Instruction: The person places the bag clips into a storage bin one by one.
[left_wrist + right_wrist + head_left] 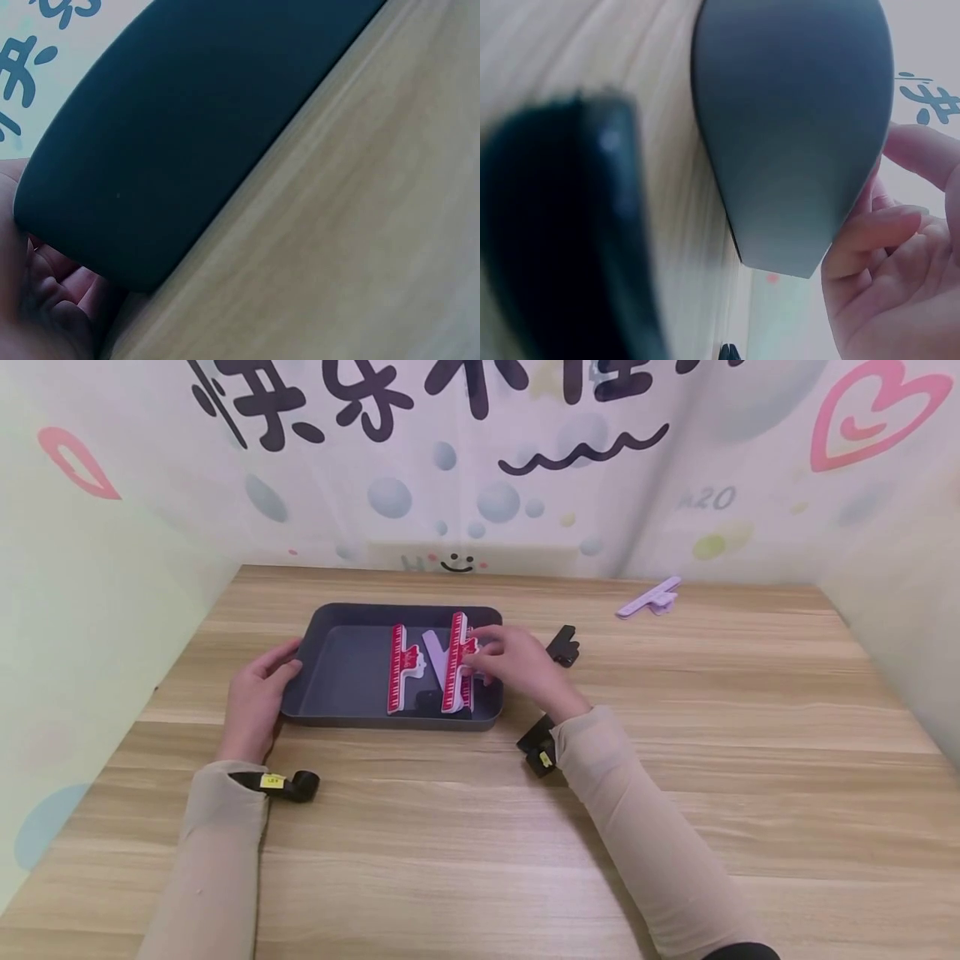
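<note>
My left hand [255, 697] grips the left end of a dark grey rectangular tray [337, 723], thumb at the rim. In the left wrist view, curled fingers [64, 289] show beside the tray's outer wall [180, 127]. Over the tray's right end, my right hand [525, 668] pinches a red clip [453, 668] with a piano-key pattern. Part of another red clip [468, 693] shows under it. One more red clip [396, 668] lies mid-tray, with a purple clip [433, 653] and a black clip [429, 700] between. The right wrist view hides the pinched clip behind the tray wall [795, 135].
A black clip [564, 647] lies on the wooden table [712, 760] right of the tray. Farther back right is a purple clip [651, 598]. A black piece [536, 735] near the right cuff is partly covered. A printed curtain [480, 485] hangs behind the table.
</note>
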The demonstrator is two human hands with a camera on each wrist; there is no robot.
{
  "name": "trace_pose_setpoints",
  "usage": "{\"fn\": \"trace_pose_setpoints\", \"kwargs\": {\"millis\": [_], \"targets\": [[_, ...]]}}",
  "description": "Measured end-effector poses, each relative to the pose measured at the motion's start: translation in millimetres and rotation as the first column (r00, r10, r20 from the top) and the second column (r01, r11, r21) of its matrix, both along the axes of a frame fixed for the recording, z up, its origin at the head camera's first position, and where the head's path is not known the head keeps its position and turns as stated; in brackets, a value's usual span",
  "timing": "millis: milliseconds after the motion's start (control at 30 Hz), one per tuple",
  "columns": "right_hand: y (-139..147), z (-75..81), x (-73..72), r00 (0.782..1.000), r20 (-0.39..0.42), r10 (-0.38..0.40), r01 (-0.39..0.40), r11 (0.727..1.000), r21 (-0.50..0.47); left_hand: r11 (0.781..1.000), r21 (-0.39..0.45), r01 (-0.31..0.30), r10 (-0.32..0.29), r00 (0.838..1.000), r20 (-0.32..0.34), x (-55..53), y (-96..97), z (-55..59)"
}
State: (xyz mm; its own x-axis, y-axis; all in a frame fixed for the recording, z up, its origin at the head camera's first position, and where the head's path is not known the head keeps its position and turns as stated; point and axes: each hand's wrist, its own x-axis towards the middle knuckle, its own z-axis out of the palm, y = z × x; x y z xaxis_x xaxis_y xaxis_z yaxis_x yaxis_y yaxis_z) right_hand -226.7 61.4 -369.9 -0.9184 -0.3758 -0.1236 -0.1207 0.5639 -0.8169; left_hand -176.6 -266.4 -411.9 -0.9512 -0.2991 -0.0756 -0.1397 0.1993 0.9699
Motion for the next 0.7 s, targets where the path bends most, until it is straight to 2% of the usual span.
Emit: {"fn": "trace_pose_setpoints", "kwargs": {"millis": [400, 700], "targets": [[-1.8, -0.7, 3.3, 0.999, -0.043, 0.01, -0.01, 1.0, -0.003, 1.0, 0.012, 0.002, -0.002, 1.0, -0.016, 0.7, 0.2, 0.1], [-1.1, -0.6, 3.1, 0.995, -0.077, 0.061, -0.059, 0.998, 0.031, 1.0, 0.002, 0.003, -0.003, 1.0, -0.014, 0.5, 0.1, 0.2]]}}
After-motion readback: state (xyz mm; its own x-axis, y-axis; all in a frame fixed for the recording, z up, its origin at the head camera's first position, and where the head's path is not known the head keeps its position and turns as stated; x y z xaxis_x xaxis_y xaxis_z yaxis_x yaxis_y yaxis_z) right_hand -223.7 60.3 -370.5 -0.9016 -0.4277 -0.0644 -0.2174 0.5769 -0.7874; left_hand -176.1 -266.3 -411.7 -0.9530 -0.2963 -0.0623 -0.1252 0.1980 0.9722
